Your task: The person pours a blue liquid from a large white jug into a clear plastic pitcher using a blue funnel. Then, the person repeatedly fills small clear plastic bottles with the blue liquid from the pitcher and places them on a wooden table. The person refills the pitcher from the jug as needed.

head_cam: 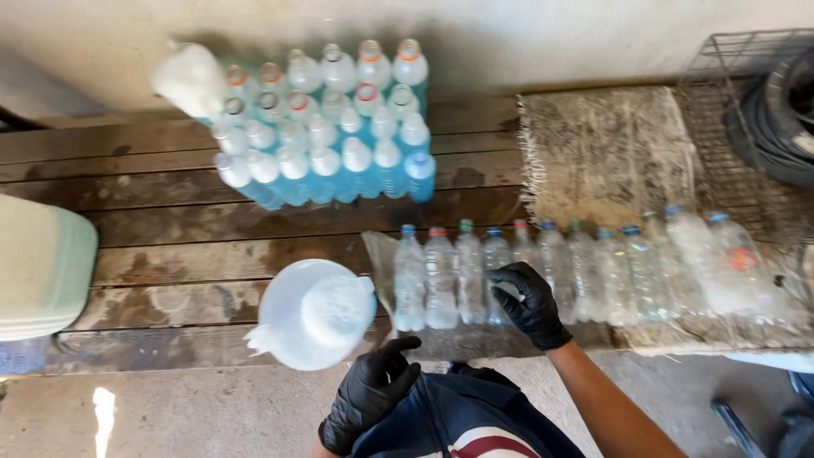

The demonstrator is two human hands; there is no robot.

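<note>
Outdoor work area with a concrete floor in front and a low platform of weathered wooden planks (195, 229) against a pale wall. Nearest the viewer, the left hand (371, 392), in a black glove, hangs free above the person's dark garment, fingers loosely curled and apart, holding nothing. Just beyond it a white plastic jug (314, 314) stands on the plank edge, spout toward the viewer, within easy reach of that hand. The right hand (527, 303), also black-gloved, is wrapped around one clear bottle (500, 263) in a row of capped clear plastic bottles (593, 267) lying side by side, caps pointing away; the row keeps each bottle reachable in turn. The row's right part rests on a frayed, soiled mat (606, 148). At far left stands a large pale container (42, 267). Farther back, blue-tinted bottles (326, 140) stand upright in a tight block, several uncapped. A wire rack (738, 102) holding a coiled black hose (780, 110) occupies the far right.
</note>
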